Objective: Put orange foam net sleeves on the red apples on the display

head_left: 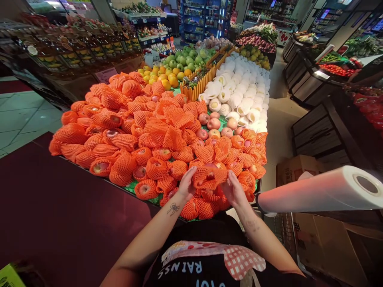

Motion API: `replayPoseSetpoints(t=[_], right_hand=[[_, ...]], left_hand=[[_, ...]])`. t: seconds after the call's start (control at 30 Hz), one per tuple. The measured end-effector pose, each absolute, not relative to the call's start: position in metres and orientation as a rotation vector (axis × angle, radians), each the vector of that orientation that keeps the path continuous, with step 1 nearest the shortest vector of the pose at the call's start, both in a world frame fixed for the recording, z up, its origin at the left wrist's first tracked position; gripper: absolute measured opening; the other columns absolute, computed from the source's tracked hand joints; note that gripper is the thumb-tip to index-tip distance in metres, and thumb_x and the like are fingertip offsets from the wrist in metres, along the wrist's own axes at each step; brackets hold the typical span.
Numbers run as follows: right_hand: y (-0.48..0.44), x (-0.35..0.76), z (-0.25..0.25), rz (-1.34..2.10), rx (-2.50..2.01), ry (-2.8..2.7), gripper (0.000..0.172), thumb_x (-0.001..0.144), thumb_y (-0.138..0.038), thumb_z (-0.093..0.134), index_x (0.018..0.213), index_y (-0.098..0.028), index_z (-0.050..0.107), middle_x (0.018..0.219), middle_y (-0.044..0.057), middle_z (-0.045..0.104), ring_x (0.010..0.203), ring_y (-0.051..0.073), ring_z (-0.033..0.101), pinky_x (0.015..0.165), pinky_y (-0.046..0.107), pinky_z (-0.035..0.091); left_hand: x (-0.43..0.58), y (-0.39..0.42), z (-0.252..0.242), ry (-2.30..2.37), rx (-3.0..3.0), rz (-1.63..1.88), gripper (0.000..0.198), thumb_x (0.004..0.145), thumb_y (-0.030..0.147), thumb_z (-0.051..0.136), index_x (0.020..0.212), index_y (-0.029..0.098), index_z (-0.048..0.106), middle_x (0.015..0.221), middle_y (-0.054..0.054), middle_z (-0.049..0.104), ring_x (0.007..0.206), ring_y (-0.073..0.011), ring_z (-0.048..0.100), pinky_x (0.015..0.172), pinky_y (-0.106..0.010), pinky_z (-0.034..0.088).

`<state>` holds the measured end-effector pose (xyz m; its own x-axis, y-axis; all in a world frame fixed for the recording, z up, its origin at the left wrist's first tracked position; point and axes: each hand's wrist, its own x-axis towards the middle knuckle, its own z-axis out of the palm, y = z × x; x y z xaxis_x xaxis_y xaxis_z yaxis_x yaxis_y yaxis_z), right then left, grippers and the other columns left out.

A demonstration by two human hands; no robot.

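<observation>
Between my hands, at the near edge of the display, is an orange foam fruit net [210, 178]. My left hand [187, 185] grips its left end with the thumb and fingers, and my right hand [235, 190] has its right end. Whether an apple sits inside this net is hidden. Below and around my hands lie many apples in the same orange nets, such as a netted apple [146, 189] on the left. Just beyond are several bare apples [214, 123] on green matting. Loose nets [167, 123] are heaped on top of the pile.
A roll of clear plastic bags [317, 191] juts in at my right, above cardboard boxes [323, 239]. White-netted fruit [239, 93] lies beyond the apples, beside a small orange fence [191, 93]. Oranges [167, 75] and green fruit [185, 57] are farther back. Bottles [74, 54] stand at left.
</observation>
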<state>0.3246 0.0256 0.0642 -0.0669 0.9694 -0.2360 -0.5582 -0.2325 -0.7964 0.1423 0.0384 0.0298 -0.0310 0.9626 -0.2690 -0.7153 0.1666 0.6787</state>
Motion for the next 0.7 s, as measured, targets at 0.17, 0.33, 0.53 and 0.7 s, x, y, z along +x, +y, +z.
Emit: replayPoseSetpoints(t=[0.17,0.33,0.53,0.7], right_hand=[[0.067,0.317,0.053,1.391,-1.081,-0.75,0.022,0.079,-0.043,0.076,0.084,-0.028,0.061,0.09,-0.003,0.067,0.084,0.018,0.063,0.081,0.03,0.053],[0.086,0.322,0.032,1.114,-1.276,-1.094,0.029,0.086,-0.053,0.064,0.081,-0.027,0.052,0.081,-0.004,0.056,0.074,0.016,0.054,0.073,0.029,0.048],[0.094,0.327,0.026,1.071,-1.35,-1.346,0.037,0.089,-0.06,0.056,0.081,-0.026,0.045,0.077,-0.003,0.053,0.071,0.017,0.05,0.07,0.03,0.044],[0.083,0.329,0.029,0.938,-1.444,-1.485,0.032,0.095,-0.057,0.05,0.085,-0.026,0.048,0.08,-0.002,0.054,0.073,0.02,0.051,0.074,0.033,0.04]], left_hand=[[0.157,0.061,0.027,1.047,0.491,1.404,0.037,0.075,0.049,0.077,0.091,0.018,0.066,0.099,-0.007,0.071,0.093,-0.0197,0.069,0.085,-0.031,0.055],[0.165,0.062,0.009,1.201,0.7,1.446,0.035,0.081,0.051,0.07,0.077,0.019,0.057,0.079,-0.001,0.061,0.076,-0.0165,0.06,0.077,-0.03,0.05],[0.166,0.056,0.008,1.432,0.906,1.466,0.027,0.091,0.04,0.063,0.075,0.021,0.052,0.07,0.003,0.051,0.067,-0.0148,0.05,0.068,-0.025,0.04],[0.166,0.047,0.014,1.704,1.193,1.268,0.01,0.093,0.024,0.056,0.084,0.023,0.054,0.071,0.001,0.057,0.064,-0.0194,0.053,0.064,-0.027,0.035]])
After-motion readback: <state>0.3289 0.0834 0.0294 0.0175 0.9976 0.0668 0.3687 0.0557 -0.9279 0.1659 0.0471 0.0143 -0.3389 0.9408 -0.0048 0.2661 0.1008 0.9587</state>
